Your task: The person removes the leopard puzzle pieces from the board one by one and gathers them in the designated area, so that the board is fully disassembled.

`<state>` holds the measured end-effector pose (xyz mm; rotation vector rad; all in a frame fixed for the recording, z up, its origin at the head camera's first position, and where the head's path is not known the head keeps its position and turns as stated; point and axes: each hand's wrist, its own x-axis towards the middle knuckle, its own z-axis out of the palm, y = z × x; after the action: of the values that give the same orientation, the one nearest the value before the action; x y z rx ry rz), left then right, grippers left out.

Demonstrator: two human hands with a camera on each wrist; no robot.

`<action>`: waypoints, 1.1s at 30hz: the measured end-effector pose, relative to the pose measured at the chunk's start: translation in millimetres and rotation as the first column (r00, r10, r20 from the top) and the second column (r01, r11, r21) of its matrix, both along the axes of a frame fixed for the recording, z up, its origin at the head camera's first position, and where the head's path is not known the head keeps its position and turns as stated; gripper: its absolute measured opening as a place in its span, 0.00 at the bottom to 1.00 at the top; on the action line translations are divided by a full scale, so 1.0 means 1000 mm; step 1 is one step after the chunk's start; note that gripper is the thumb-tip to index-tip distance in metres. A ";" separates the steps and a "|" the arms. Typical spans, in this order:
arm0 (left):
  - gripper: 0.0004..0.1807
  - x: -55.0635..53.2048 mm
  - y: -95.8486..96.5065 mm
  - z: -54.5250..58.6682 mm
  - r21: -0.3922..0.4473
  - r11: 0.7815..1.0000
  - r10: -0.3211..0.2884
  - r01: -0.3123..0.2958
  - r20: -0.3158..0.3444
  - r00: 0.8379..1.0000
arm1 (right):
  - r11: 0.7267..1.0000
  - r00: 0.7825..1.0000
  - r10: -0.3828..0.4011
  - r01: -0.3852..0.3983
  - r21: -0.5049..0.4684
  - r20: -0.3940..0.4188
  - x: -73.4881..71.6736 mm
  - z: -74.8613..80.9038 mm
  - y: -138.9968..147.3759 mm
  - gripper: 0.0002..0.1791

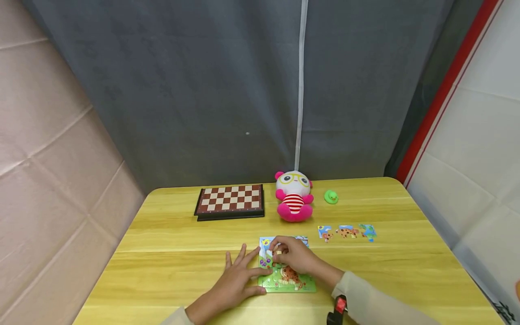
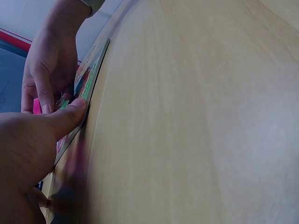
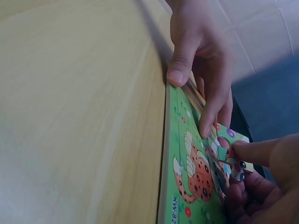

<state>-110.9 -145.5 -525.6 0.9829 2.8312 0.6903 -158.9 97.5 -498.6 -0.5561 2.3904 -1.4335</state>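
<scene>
Head view: right hand (image 1: 295,255) pinches puzzle piece (image 3: 238,173), seemingly over puzzle board (image 1: 276,286); left hand (image 1: 236,280) spread

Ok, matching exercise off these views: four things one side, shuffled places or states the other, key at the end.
Column 1
1. left hand
2. three loose jigsaw pieces
3. plush panda
4. right hand

Column 2
A. in a row, off to the right of the jigsaw puzzle
B. pinching a jigsaw piece
C. spread out at the puzzle's left edge
D. between the chessboard and the green toy duck

Pairs: 1-C, 2-A, 3-D, 4-B
</scene>
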 end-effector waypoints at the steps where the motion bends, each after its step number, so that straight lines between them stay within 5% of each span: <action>1: 0.26 0.000 0.000 0.000 -0.003 1.000 0.002 -0.002 0.003 1.000 | 1.000 1.000 0.001 -0.001 -0.004 0.006 0.000 0.000 0.001 0.07; 33: 0.26 0.000 0.000 0.001 -0.009 1.000 0.009 -0.008 0.070 0.998 | 0.997 0.997 -0.071 0.071 -0.017 0.011 0.003 0.008 0.074 0.08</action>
<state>-111.0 -145.9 -524.3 0.9271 2.7773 0.6979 -156.2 171.3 -490.6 -0.4710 2.4143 -1.4844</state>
